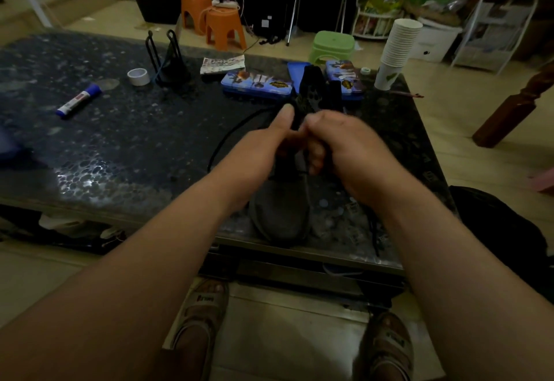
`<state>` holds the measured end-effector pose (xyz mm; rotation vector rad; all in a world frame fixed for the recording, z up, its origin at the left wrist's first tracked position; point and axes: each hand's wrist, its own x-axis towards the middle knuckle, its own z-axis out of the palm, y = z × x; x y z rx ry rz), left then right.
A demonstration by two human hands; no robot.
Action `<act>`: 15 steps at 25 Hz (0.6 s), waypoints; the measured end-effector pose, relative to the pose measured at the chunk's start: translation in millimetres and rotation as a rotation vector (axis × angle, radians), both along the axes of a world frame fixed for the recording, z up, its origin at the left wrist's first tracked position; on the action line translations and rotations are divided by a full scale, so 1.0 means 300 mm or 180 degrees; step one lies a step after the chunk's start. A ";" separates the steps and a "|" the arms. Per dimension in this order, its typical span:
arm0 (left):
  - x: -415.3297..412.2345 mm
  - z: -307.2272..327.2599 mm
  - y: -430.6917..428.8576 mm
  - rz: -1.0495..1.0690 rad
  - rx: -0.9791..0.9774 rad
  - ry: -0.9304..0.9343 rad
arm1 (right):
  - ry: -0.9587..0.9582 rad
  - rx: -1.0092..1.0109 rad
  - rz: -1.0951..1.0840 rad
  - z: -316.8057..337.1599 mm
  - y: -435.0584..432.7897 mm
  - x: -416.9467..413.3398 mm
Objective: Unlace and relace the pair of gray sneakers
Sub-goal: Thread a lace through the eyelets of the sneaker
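A gray sneaker point(278, 215) sits at the near edge of a dark pebble-patterned table point(120, 147), toe toward the seated person, with both hands bunched over its throat. The left hand point(263, 147) has its fingers curled on the black lace point(223, 141) and its thumb straight up. The right hand point(341, 141) is closed in a loose fist on the same lace. A long slack loop trails left across the table, so the job appears to be midway. The hands hide the eyelets, so unlacing cannot be told from relacing. A dark shape just beyond the hands may be the second sneaker. Another dark strand point(373, 227) hangs over the table edge to the right. Behind lie two blue tins point(256, 84), a tape roll point(138, 76), a marker point(78, 101) and stacked paper cups point(400, 48), all well clear of the work.
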<state>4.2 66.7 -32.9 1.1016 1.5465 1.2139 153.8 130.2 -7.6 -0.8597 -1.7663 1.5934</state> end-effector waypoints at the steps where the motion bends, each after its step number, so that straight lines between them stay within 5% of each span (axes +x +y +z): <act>1: 0.030 0.006 0.004 -0.0119 0.0104 -0.0368 | -0.0393 0.0365 0.0161 -0.013 -0.025 -0.002; 4: 0.014 0.054 -0.002 0.0346 0.0524 -0.1492 | -0.1247 0.0900 0.0380 -0.078 -0.062 0.026; 7: -0.135 0.091 -0.037 0.1049 0.0720 -0.2120 | -0.1517 0.0841 -0.0256 -0.118 -0.030 0.078; 15: -0.348 0.003 -0.098 0.2363 0.0790 -0.1708 | -0.1340 -0.0312 -0.1117 -0.165 0.028 0.112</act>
